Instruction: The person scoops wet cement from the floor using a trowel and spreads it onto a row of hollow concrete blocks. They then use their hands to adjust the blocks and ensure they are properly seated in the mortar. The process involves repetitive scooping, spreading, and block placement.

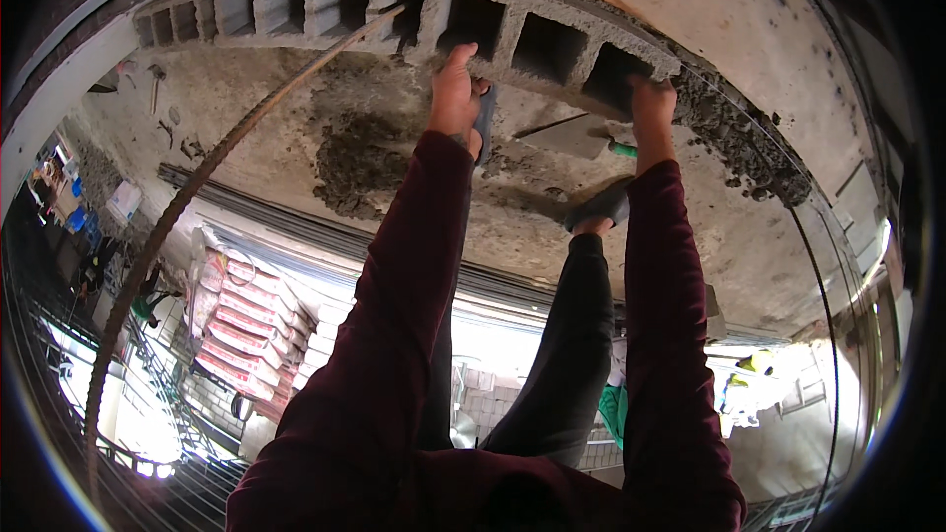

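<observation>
My left hand (456, 91) is closed on the near side of a grey hollow concrete block (508, 49), its thumb up by the first hollow. At the block's right end, my right hand (653, 116) is closed as well, its fingers partly hidden. The block forms the right end of a curved-looking row of hollow blocks (313, 10), their cavities facing up. Wet mortar (739, 138) lies in a rough band beyond the right end. On the floor between my arms rests a trowel (572, 135) with a green handle.
A long rusty steel bar (197, 177) slants across the left and rests over the block row. Mortar smears (360, 158) mark the floor. Long dark bars (325, 222) lie behind my feet, near stacked sacks (246, 320). A dark thin rod (818, 286) stands at right.
</observation>
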The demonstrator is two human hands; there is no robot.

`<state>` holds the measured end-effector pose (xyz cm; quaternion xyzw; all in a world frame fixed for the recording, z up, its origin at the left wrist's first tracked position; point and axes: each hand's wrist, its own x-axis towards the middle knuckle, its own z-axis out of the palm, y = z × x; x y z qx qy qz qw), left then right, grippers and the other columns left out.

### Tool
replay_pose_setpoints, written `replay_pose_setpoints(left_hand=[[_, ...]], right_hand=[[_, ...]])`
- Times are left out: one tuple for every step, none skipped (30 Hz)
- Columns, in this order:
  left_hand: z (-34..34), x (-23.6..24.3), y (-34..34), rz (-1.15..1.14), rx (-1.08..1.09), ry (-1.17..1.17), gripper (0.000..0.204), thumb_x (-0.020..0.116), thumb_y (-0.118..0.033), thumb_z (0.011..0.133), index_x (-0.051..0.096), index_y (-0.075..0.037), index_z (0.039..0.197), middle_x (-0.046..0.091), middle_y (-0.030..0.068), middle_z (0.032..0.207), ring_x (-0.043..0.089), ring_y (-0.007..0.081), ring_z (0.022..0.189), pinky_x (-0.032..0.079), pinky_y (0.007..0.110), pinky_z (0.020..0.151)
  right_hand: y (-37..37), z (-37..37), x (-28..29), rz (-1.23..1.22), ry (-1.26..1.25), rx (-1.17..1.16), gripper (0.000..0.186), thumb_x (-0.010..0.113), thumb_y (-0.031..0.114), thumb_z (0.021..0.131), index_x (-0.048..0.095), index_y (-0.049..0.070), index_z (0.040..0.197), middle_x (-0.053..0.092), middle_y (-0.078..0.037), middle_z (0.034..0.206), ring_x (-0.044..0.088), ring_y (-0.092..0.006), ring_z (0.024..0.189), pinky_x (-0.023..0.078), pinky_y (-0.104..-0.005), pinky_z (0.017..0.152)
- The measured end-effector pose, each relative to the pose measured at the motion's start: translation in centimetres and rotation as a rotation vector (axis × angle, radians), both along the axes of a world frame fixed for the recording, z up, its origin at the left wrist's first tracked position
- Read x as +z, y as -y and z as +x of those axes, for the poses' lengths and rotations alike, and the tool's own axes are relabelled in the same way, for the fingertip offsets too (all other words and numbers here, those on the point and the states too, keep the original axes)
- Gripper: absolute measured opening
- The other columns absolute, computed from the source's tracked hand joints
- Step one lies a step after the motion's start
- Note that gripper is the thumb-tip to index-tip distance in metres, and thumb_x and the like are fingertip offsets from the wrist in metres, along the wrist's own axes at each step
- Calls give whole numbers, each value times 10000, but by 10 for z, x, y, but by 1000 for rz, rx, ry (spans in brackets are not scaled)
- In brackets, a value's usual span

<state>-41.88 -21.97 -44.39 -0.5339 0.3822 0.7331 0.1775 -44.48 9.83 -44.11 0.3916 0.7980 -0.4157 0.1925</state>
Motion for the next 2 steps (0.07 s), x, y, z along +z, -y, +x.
replay_pose_setpoints(left_hand=[[-2,4,-3,-15,-13,19,346,664,-297,821,529,-31,996,640,173,774,617,265,613,504,393,604],[-4,8,-7,-30,-27,38,343,666,-304,818,532,-47,1002,649,185,796,626,270,622,504,390,605]], right_hand=[[1,-2,5,20,16,9,463,715,173,718,533,-118,1029,608,-136,732,545,-184,659,445,-349,643],[1,-4,9,40,31,18,484,715,175,720,531,-122,1055,630,-161,760,567,-191,689,454,-358,672]])
